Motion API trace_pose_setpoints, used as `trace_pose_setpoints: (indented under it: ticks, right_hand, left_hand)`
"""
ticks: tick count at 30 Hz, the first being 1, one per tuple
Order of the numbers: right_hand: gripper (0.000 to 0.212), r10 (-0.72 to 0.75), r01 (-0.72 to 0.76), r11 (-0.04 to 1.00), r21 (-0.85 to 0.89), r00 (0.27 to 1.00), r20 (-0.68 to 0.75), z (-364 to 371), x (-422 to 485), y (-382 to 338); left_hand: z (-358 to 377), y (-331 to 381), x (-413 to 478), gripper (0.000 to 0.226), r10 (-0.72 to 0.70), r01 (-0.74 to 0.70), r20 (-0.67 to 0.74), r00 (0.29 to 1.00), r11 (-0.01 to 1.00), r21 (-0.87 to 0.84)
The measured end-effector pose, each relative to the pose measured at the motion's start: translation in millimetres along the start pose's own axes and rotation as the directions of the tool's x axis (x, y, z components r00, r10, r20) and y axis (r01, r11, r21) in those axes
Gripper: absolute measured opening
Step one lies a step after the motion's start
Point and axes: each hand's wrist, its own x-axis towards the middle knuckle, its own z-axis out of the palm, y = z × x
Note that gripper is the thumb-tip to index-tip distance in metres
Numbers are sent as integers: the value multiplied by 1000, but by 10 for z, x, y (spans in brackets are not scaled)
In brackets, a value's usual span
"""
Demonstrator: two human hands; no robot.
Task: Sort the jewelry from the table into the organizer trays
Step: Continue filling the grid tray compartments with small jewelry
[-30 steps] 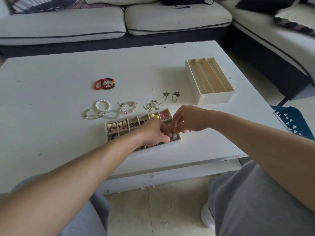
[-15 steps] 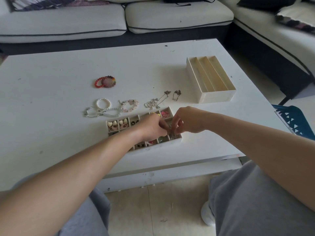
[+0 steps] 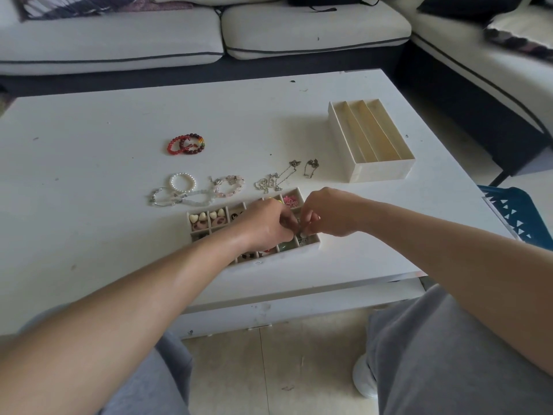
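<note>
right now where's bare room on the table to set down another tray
Bare: the table left of the red bracelets, and the far strip by the sofa. Crowded: pale bracelets and chains lie behind the compartment tray, where the left hand and right hand work.

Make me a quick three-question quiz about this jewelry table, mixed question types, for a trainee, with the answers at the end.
1. True or false: the three-slot tray holds bracelets.
2. How many red bead bracelets lie on the table?
3. The left hand and right hand pinch a small piece over what?
A) the compartment tray
B) the three-slot tray
C) the red bead bracelets

Key: 1 false; 2 two; 3 A.
</note>
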Motion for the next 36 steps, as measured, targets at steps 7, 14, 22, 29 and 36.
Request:
trace_pose_setpoints:
  ticks: [7,14,22,29,36]
  right_hand:
    - [8,-76,63,964,259,996,40,-86,-78,85]
    - [11,-116,115,870,479,993,-26,-149,-131,92]
    - [8,-38,48,882,469,999,-31,-131,-120,130]
    - [8,-8,13,930,367,1000,-16,-66,-82,109]
    - [11,32,-23,970,241,999,-32,6,-59,84]
  left_hand:
    - [65,-24,40,15,-1,4,47,999,997,-72]
    - [67,-14,20,11,-55,90,129,990,956,-279]
    - [141,-23,42,15,-121,118,3,993,965,-236]
    - [243,47,-2,26,-23,31,-98,995,996,87]
    - [269,51,-17,17,28,-10,-103,994,985,170]
